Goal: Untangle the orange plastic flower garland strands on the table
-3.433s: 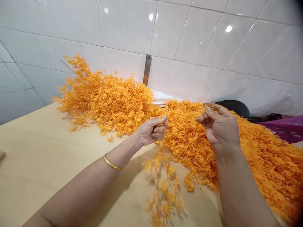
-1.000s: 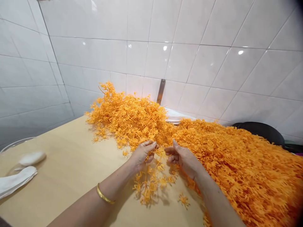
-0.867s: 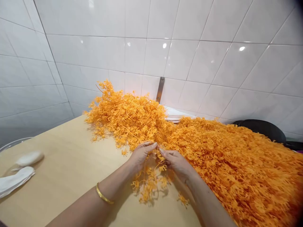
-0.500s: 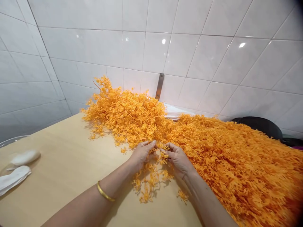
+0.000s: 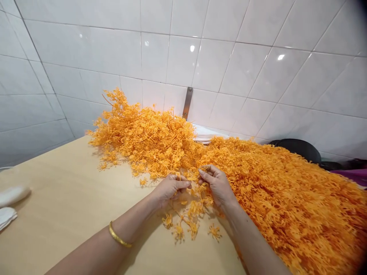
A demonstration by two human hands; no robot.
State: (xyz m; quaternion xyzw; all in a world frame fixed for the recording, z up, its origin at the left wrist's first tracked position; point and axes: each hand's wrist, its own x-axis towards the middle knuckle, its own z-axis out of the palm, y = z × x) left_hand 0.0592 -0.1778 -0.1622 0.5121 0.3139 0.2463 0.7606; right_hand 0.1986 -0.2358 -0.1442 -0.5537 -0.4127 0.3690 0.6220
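Note:
Both hands work close together over the table, near the front of the orange heap. My left hand (image 5: pixel 172 187) is closed, thumb against fingers, on an orange artificial flower sprig (image 5: pixel 187 217) whose thin stems and spidery blossoms hang below. My right hand (image 5: pixel 216 185) pinches part of the orange sprigs too, thumb and forefinger together; what exactly lies between the fingertips is small and partly hidden. A loose orange blossom (image 5: pixel 214 231) lies on the table beneath the right hand. A tangled pile of orange sprigs (image 5: pixel 151 137) sits just beyond the hands.
A larger mass of orange sprigs (image 5: pixel 289 191) covers the right side of the table (image 5: pixel 71 198). White cloth items (image 5: pixel 7 217) lie at the left edge. Behind stand a tiled wall (image 5: pixel 109 46) with a metal strip (image 5: pixel 187 102), a white sheet (image 5: pixel 208 133) and a black round object (image 5: pixel 299 149).
My hands have drawn slightly apart, the right one rising a little. The hanging sprig has shifted right and spread out. The view has turned slightly to the right.

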